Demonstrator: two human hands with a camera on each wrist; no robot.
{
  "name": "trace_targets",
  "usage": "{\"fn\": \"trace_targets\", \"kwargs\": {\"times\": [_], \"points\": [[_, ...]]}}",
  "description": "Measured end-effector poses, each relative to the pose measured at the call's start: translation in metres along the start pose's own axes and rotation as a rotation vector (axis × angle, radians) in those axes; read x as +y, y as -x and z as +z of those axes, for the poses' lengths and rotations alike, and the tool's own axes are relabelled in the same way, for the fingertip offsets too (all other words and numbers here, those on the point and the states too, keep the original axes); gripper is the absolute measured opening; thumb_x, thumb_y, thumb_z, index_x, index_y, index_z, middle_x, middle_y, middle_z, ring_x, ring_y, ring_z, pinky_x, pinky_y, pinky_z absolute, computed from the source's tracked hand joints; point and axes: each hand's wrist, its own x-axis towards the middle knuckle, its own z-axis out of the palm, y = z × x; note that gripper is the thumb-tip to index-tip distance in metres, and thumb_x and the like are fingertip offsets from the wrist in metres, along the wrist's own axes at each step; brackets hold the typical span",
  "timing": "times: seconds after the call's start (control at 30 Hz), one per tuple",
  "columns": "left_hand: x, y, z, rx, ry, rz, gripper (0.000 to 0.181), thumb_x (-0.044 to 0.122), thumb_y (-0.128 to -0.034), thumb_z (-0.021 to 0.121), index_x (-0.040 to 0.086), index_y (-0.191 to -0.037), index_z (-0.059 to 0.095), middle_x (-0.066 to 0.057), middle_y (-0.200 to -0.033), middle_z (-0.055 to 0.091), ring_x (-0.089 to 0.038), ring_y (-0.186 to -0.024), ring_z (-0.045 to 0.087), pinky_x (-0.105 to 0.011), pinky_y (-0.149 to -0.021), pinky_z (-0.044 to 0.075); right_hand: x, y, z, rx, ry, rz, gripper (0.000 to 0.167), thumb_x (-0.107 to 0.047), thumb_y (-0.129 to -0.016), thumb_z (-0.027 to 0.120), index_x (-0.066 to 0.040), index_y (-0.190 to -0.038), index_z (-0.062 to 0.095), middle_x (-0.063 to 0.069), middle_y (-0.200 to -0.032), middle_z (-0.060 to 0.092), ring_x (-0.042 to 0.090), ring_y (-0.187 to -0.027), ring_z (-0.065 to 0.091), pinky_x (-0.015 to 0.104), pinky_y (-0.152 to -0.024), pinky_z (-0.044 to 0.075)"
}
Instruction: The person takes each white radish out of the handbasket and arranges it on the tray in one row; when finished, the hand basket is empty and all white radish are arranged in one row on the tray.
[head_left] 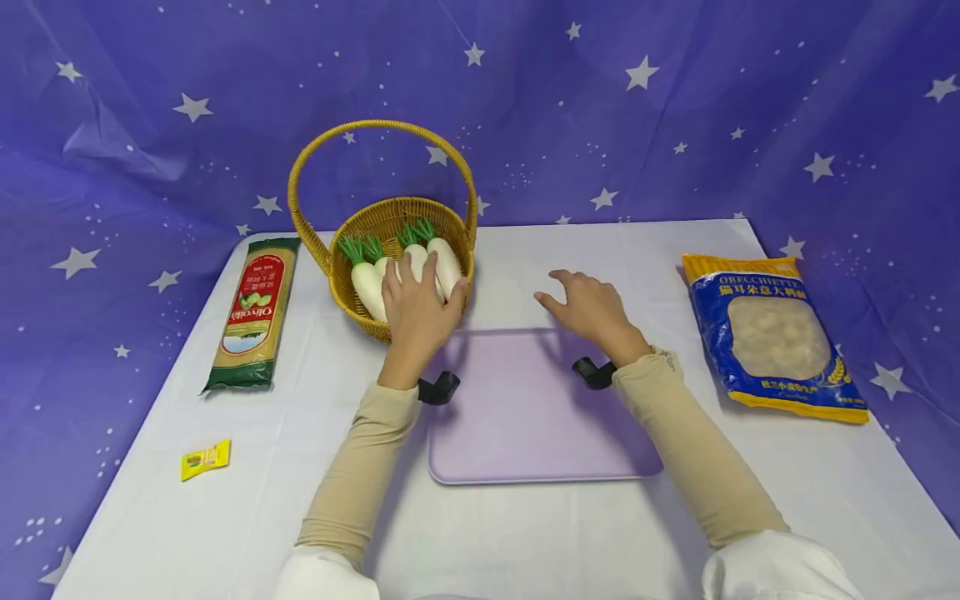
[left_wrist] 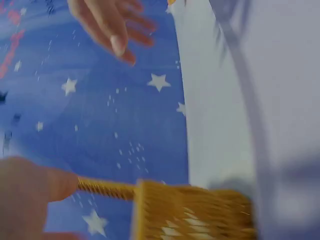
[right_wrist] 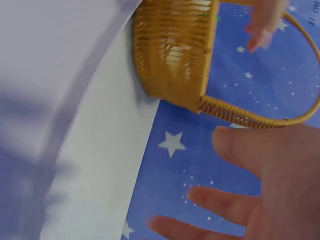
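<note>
Basket, holding white radishes: standing at 11 o'clock from the tray. Left hand: fingers hanging loosely spread over the radishes, contact uncertain. Right hand: hovering at the tray's 1 o'clock, fingers parted, holding nothing. Handling: curling round one thick body, sparing neighbours, is probably serving best.

Your basket: golden-brown wicker, round, upright toward far side of bench, left of centre, tall handle arched above. Inside, four radishes: white, plump, side by side, green tops pointing away from you, bodies toward near rim. Your left hand right over them, fingers spread, contact unclear. Tray: pale lilac, shallow, rounded corners, flat before you, just beside basket. Your right hand near its far right corner, thumb and fingers apart.
</note>
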Motion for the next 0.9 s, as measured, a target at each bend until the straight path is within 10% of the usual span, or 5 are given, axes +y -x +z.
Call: {"fn": "trace_targets", "kwargs": {"times": [0.17, 0.27, 0.47, 0.9], "points": [[-0.036, 0.020, 0.013, 0.350, 0.237, -0.082, 0.074, 0.046, -0.0843, 0.053, 0.011, -0.142, 0.023, -0.023, -0.143, 0.014, -0.038, -0.132, 0.010, -0.052, -0.106, 0.014, 0.000, 0.003, 0.003, -0.122, -0.181, 0.015, 0.054, -0.049, -0.090, 0.045, -0.015, -0.131, 0.047, 0.013, -0.117, 0.061, 0.030, -0.103, 0.058, 0.044, -0.078, 0.047], [-0.060, 0.029, 0.019, 0.458, 0.366, -0.164, 0.071, 0.041, -0.0852, 0.055, 0.007, -0.140, 0.025, -0.023, -0.140, 0.014, -0.035, -0.129, 0.013, -0.049, -0.105, 0.017, -0.001, 0.003, 0.007, -0.167, -0.321, 0.006, 0.051, -0.047, -0.090, 0.046, -0.013, -0.128, 0.050, 0.015, -0.115, 0.061, 0.030, -0.102, 0.058, 0.043, -0.083, 0.046], [-0.091, 0.037, 0.026, 0.372, 0.585, -0.309, 0.059, 0.042, -0.0887, 0.051, 0.018, -0.139, 0.032, -0.017, -0.135, 0.021, -0.030, -0.128, 0.021, -0.049, -0.103, 0.023, -0.002, 0.002, 0.022, -0.265, -0.637, -0.002, 0.045, -0.040, -0.091, 0.048, -0.009, -0.122, 0.053, 0.018, -0.108, 0.064, 0.032, -0.091, 0.063, 0.040, -0.084, 0.046], [-0.100, 0.035, 0.036, 0.347, 0.684, -0.204, 0.055, 0.039, -0.0924, 0.046, 0.016, -0.139, 0.028, -0.013, -0.141, 0.027, -0.028, -0.129, 0.030, -0.045, -0.101, 0.030, -0.051, -0.013, 0.066, -0.307, -1.395, -0.064, 0.040, -0.019, -0.094, 0.047, -0.001, -0.129, 0.045, 0.024, -0.124, 0.053, 0.014, -0.093, 0.063, 0.033, -0.089, 0.047]]}}
